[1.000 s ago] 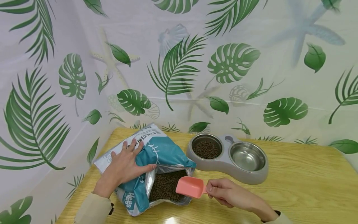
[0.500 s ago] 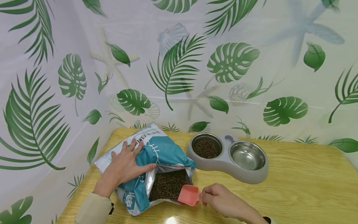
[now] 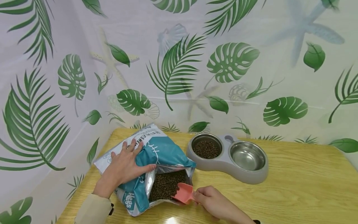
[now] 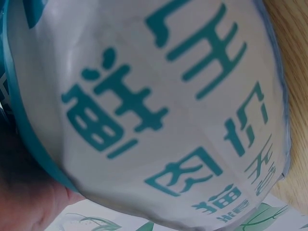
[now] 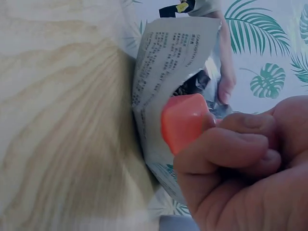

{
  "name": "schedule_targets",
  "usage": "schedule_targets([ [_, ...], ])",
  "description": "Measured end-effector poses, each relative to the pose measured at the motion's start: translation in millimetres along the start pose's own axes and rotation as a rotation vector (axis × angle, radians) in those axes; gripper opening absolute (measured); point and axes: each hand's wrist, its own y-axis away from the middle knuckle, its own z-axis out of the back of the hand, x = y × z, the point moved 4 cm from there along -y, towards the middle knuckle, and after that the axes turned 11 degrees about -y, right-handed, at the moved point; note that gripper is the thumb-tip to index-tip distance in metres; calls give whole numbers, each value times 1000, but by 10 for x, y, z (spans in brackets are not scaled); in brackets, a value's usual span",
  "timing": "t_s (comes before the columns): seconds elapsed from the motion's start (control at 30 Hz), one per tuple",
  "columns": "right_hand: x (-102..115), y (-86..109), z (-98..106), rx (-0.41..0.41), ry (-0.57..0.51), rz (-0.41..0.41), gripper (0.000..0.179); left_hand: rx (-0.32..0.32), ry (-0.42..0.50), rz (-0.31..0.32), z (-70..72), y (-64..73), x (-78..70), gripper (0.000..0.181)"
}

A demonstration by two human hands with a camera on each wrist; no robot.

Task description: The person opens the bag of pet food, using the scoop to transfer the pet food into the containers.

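Observation:
My left hand [image 3: 126,166] lies with fingers spread on a teal and white pet food bag [image 3: 169,149], thumb near its opening. The bag is on its side, its mouth showing brown kibble [image 3: 165,185]. At the mouth's right edge, a coral-pink scoop [image 3: 185,193] has its front lip in the kibble. My right hand [image 3: 213,200] pinches the scoop's handle between thumb and curled fingers. The right wrist view has the scoop [image 5: 185,120] before the bag's printed back [image 5: 159,72]. Printed bag front [image 4: 192,110] fills most of the left wrist view.
Behind and right of the bag stands a grey double pet bowl [image 3: 221,166]. Its left steel bowl holds kibble [image 3: 207,149]; the right steel bowl [image 3: 247,157] shows bare metal. A leaf-printed sheet [image 3: 179,118] hangs along the back and left of the wooden table [image 3: 302,186].
My right hand has lowered the scoop toward the bag's near right edge, then pushed its lip left into the kibble. The left hand and bag have stayed in place.

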Motion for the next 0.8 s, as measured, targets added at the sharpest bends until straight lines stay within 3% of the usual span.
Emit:
schedule_targets([
  [0.2, -111, -29, -68, 74, -146, -26, 39, -8, -4, 0, 5, 3, 10, 111],
  [0.47, -179, -58, -153, 87, -184, -11, 37, -7, 6, -2, -12, -3, 3, 111],
  [0.8, -164, 46, -68, 78, -188, 4, 37, -18, -4, -2, -7, 3, 1, 110],
])
